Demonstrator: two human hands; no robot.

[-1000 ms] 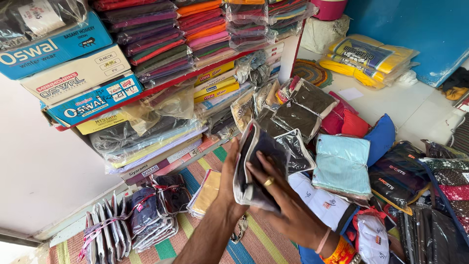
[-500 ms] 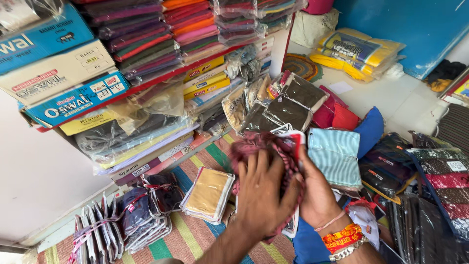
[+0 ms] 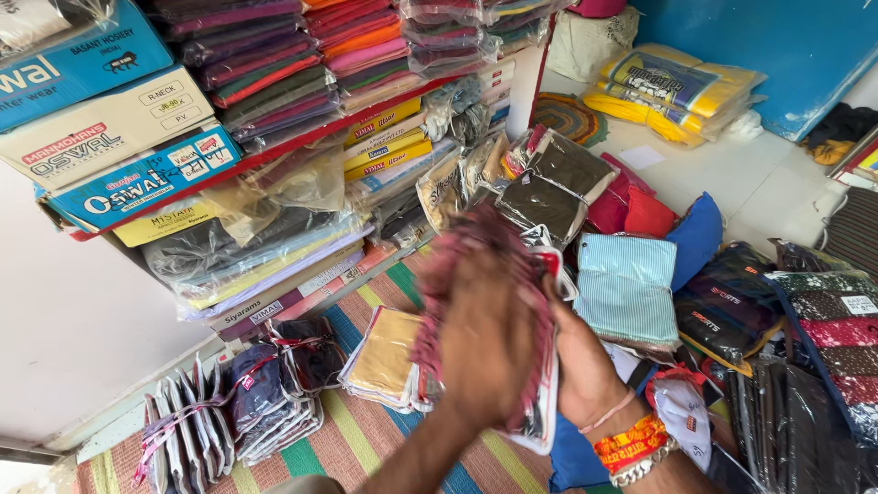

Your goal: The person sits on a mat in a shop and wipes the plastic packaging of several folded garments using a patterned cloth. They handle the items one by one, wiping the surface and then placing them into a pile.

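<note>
presently maroon packet (image 3: 540, 302) clasped flat between left hand (image 3: 485, 338) and right hand (image 3: 585, 366), fingers pressed together, above striped mat (image 3: 366, 439).

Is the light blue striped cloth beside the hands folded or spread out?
Folded: the light blue striped cloth lies as a neat flat rectangle on the pile.

I count two hands of mine, the left hand (image 3: 485, 343) and the right hand (image 3: 585, 366), with one blurred maroon packet (image 3: 476, 238) between them. On the shelf I make out three long cardboard boxes (image 3: 110, 137). On the striped mat I see one yellow fabric packet (image 3: 384, 357), one pale blue striped packet (image 3: 626, 284), one blue cushion (image 3: 695, 233) and two red cushions (image 3: 631, 206). The folded cloth stacks are too many to count.
</note>
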